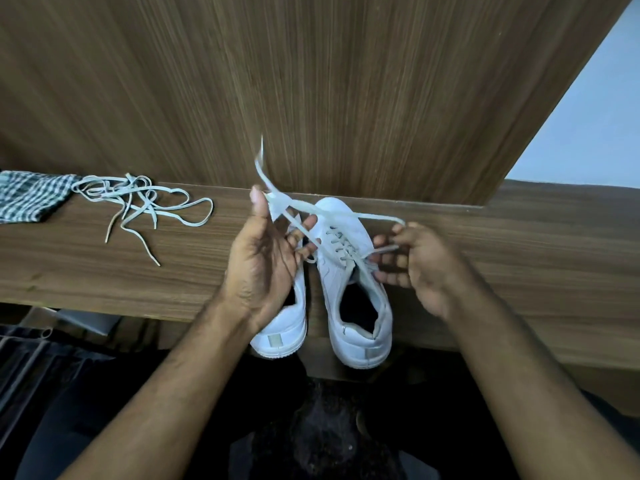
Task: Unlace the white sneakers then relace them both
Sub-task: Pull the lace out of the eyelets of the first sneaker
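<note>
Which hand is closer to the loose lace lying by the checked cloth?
Left. The left hand is over the left sneaker, a stretch right of the loose lace. The right hand is farther, beyond the right sneaker.

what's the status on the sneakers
Left hand, right hand each pinching a lace end of right white sneaker. Loose white lace aside on wooden shelf.

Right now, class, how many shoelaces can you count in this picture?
2. One loose lace lies tangled on the wooden shelf at left, touching a checked cloth. The other lace, threaded in the right sneaker, is held by both hands.
</note>
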Motion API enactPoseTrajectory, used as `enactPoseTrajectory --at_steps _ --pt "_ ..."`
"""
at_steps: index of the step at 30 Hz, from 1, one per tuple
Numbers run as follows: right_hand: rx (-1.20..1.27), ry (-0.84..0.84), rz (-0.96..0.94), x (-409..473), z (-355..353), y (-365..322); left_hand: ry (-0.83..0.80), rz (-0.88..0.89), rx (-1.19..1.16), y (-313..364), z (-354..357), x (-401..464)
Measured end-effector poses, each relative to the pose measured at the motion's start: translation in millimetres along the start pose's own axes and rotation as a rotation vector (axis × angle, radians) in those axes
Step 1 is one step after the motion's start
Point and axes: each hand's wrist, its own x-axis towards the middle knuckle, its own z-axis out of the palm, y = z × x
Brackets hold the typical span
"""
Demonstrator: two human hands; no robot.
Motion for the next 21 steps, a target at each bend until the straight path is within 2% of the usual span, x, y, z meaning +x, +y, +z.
enactPoseTrajectory --at_steps 2,3,5,8,10,11,13,15,17,19,21 --pt "0.333 0.008 0.005 1 -5 -6 0.092 -0.026 0.04 -3 2 0" --pt "0.418 0.046 -0.016 2 -9 -10 0.128 -0.023 0.03 -1 3 -1" --pt "0.435 0.139 -0.064 7 -17 -11 0.173 -0.003 -0.008 3 0 -1" --pt "0.144 0.183 -0.107 16 -24 -3 0.177 0.015 -0.033 0 2 2" --pt "-0.213 0.149 -0.139 17 -20 6 0.218 0.076 0.124 -4 3 2" --pt "-0.447 0.148 -0.186 16 -17 10 0.229 0.147 0.291 -7 1 2" --pt "-0.952 0.196 -0.349 13 -12 16 0.26 0.376 0.785 -9 -6 0" --pt "-1.262 0.253 -0.529 10 -9 22 0.272 0.636 1.127 -7 -13 2" --pt "-1.282 0.229 -0.647 5 -6 21 0.302 0.676 1.206 -1 -13 0" --pt "-1.196 0.104 -0.756 3 -5 18 0.32 0.561 1.251 1 -16 2" --pt "-1.167 -0.063 -0.749 -2 -3 15 0.313 0.454 1.306 -1 -19 3"
